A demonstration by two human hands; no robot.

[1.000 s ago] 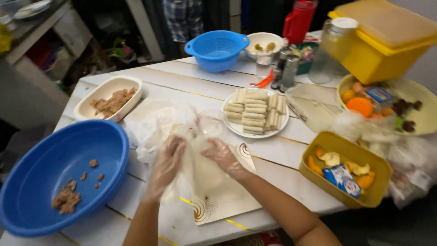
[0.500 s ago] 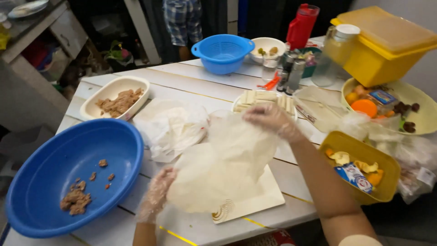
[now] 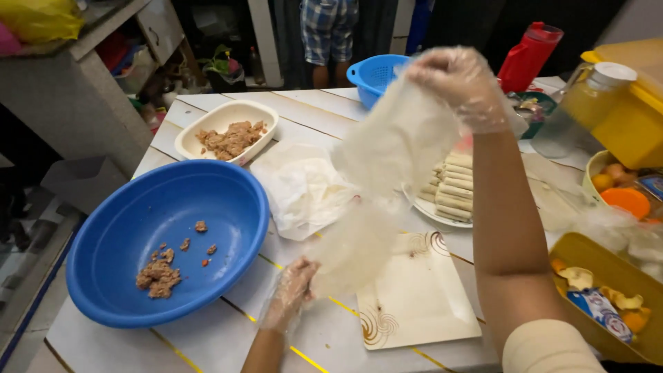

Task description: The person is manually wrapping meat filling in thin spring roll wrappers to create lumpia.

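The right hand (image 3: 456,79), in a thin clear glove, was raised high above the desk (image 3: 207,338) and pinched the top edge of a pale, see-through wrapper sheet (image 3: 387,166). The left hand (image 3: 293,290), gloved too, was low near the front edge of the desk, its grip closed on the bottom edge of the same sheet. So the sheet hung stretched between the two hands, slanting down from upper right to lower left, clear of the surface.

Under the sheet lay a cream square board (image 3: 414,297) with brown swirls at its corners, bare where it showed. Just left of the sheet sat a loose pile of more wrappers (image 3: 300,186) on white paper. Behind the right forearm was a white plate (image 3: 431,211) carrying a stack of finished rolls (image 3: 456,183), side by side in rows.

The big blue bowl (image 3: 166,242) at the left held only a small clump and a few crumbs of brown filling (image 3: 157,276), while a cream oval dish (image 3: 228,128) farther back had a fuller heap of the same stuff. A blue colander (image 3: 376,76) stood at the far edge, a yellow tub (image 3: 608,304) of odds and ends at the right.

Judging by this, many rolls were already made, and the bowl was nearly used up. This sheet was not yet laid flat, filled or rolled, and the pile and the dish suggested more was left to do.
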